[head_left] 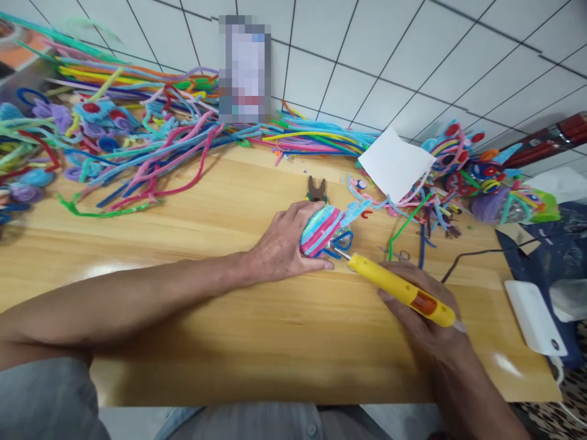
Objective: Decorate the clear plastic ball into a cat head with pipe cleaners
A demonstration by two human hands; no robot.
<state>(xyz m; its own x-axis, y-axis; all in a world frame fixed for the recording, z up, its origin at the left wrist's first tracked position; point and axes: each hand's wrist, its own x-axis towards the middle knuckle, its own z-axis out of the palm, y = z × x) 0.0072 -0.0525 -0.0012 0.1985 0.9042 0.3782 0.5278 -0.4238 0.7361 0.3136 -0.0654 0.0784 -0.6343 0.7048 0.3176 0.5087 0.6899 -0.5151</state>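
Note:
My left hand [284, 244] is wrapped round a rounded craft piece [321, 229] covered in pink, light blue and green pipe cleaner stripes. A blue pipe cleaner loop [343, 240] sticks out at its right side. In my right hand [424, 305] is a yellow hot glue gun [394, 281], fingers closed about its body. Its metal tip points left and reaches the craft piece near the blue loop; whether it touches cannot be made out. Just beyond my left hand lie pliers [317, 189], their jaws facing the wall and their handles partly hidden.
Many loose pipe cleaners [183, 146] lie along the wall at the left and middle. A white paper sheet [395, 165] and finished pipe cleaner figures [486, 171] sit at back right. A black cable [477, 252] crosses toward a white power bank-like box [535, 318] at the table's right edge.

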